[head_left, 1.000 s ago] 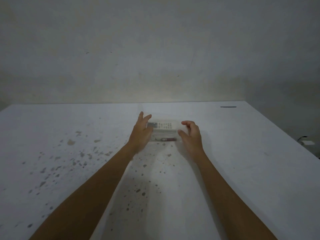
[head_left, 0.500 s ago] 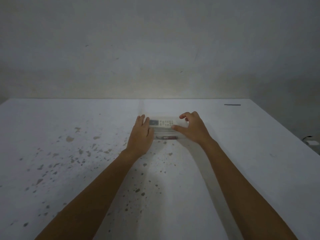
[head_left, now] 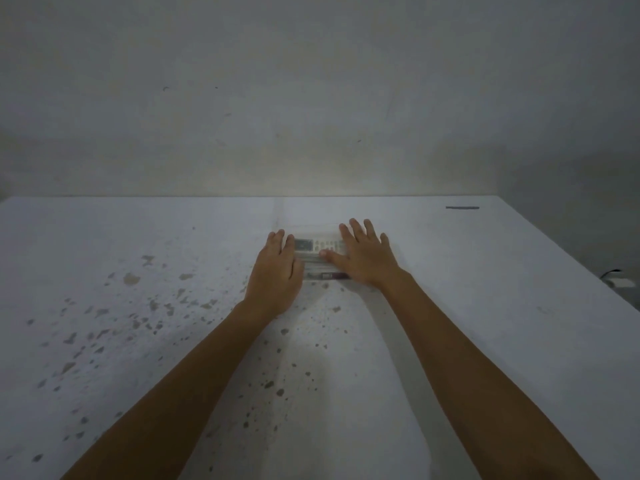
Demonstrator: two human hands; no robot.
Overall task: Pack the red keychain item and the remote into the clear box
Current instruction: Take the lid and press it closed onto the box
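Note:
The clear box (head_left: pixel 317 263) lies on the white table, mid-far from me. Inside it I see the white remote (head_left: pixel 317 244) with its small screen to the left, and the red keychain item (head_left: pixel 329 275) along the near wall. My left hand (head_left: pixel 275 271) lies flat over the box's left end, fingers together. My right hand (head_left: pixel 365 256) rests palm down on the right end, fingers spread, thumb on top near the remote. Both hands press on the box top; its ends are hidden under them.
The white table (head_left: pixel 138 341) is speckled with brown-grey stains left of and below the box. A thin dark strip (head_left: pixel 462 207) lies at the far right corner. A small white thing with a cable (head_left: pixel 621 282) sits beyond the right edge. A plain wall stands behind.
My right hand has gone from a curled grip at the box's right side to lying flat on top of it. My left hand has flattened onto the left end.

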